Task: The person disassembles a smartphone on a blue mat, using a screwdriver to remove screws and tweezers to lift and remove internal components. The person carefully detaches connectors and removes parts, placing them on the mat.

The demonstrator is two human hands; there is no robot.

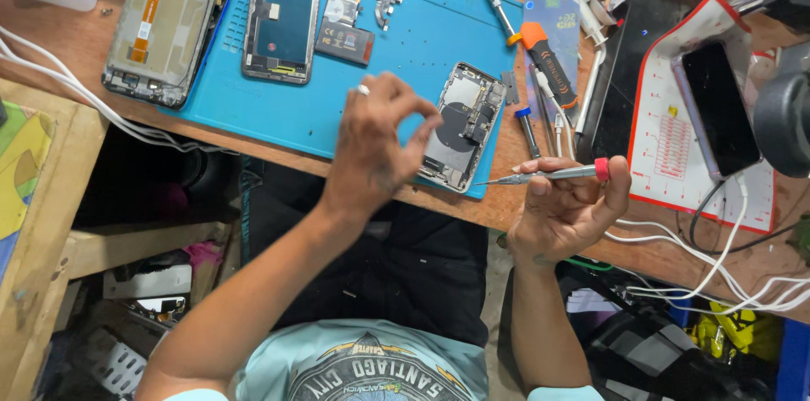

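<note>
Opened phone (back off, innards bare) on blue mat, left hand pinched empty above it, right hand gripping red-capped screwdriver

I see a wooden bench carrying a blue mat just beyond my left fingers, a red-edged pad past my right fingers, white cables beside them, and an open phone far left.
</note>
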